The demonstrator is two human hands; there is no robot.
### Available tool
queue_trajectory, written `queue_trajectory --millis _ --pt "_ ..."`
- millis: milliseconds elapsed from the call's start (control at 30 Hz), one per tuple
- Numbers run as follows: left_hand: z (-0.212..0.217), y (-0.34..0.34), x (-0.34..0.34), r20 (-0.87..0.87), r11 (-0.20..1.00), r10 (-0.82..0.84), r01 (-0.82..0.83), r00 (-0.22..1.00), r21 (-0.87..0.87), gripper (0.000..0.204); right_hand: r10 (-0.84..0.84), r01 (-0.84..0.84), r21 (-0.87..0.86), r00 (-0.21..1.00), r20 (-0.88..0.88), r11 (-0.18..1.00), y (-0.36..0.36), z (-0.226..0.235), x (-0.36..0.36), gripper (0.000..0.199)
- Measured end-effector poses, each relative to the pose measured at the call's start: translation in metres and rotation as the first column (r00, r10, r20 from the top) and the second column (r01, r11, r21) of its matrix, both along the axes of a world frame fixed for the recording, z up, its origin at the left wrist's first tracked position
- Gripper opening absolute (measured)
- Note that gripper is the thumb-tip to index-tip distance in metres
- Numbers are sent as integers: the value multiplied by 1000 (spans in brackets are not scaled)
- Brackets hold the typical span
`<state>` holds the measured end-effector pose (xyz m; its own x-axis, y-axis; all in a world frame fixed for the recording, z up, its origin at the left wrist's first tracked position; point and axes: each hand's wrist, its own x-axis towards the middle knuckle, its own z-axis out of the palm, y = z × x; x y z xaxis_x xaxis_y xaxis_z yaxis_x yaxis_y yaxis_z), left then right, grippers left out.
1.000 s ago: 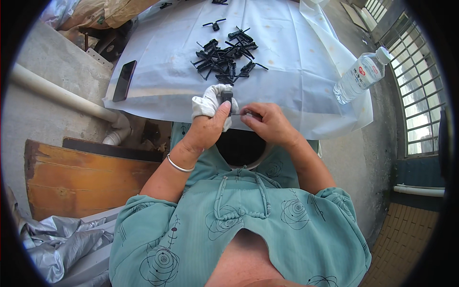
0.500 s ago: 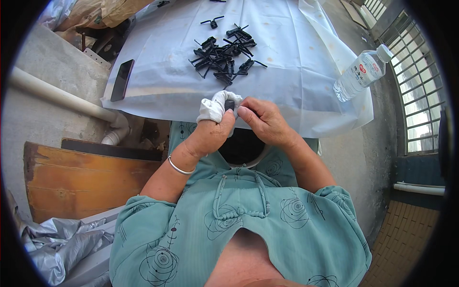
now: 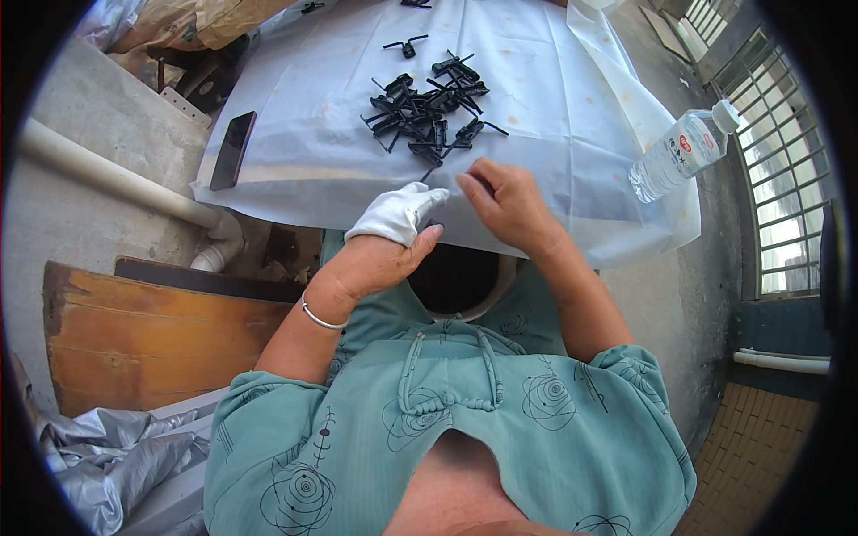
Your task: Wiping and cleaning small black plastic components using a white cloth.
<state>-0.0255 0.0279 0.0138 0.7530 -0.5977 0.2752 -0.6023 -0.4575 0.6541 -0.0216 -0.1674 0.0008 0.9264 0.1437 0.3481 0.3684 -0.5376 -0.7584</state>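
Sheet-covered tabletop (image 3: 572,170) ahead of both grips. Left grip (image 3: 407,219), gloved: thumb near fingers, cannot tell if clamped. Right grip (image 3: 505,201): fingers curled, contents hidden, cannot tell. Pile of black parts (image 3: 437,104) just beyond grips: likely light, stiff; thin arms may snag, better taken by thick bodies. Dark sliver (image 3: 434,224) at left thumb, mostly covered, shape unclear.

1 tangled heap of black plastic pieces with thin arms (image 3: 436,101), too overlapped to count; 1 loose black piece (image 3: 408,50) beyond it, 2 far black pieces (image 3: 415,3); 1 clear plastic bottle with a white cap (image 3: 677,156); 1 flat dark rectangular phone (image 3: 234,150); 1 left hand (image 3: 398,254), 1 right hand (image 3: 509,205), 1 white cloth glove (image 3: 386,214), 1 silver metal bangle (image 3: 320,321)
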Motion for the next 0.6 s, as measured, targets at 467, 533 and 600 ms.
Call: queue_trajectory --millis 467,533,600 --pt "-18 -17 21 -130 918 124 -163 984 -361 26 -137 139 -455 990 39 880 -39 3 37 34" --pt "-16 -23 21 -1 916 119 -110 993 -387 28 -130 138 -343 990 46 929 -37 13 17 36" --pt "-1 -30 16 302 936 111 2 947 -352 30 18 -22 -7 911 -412 1000 -32 27 -2 36"
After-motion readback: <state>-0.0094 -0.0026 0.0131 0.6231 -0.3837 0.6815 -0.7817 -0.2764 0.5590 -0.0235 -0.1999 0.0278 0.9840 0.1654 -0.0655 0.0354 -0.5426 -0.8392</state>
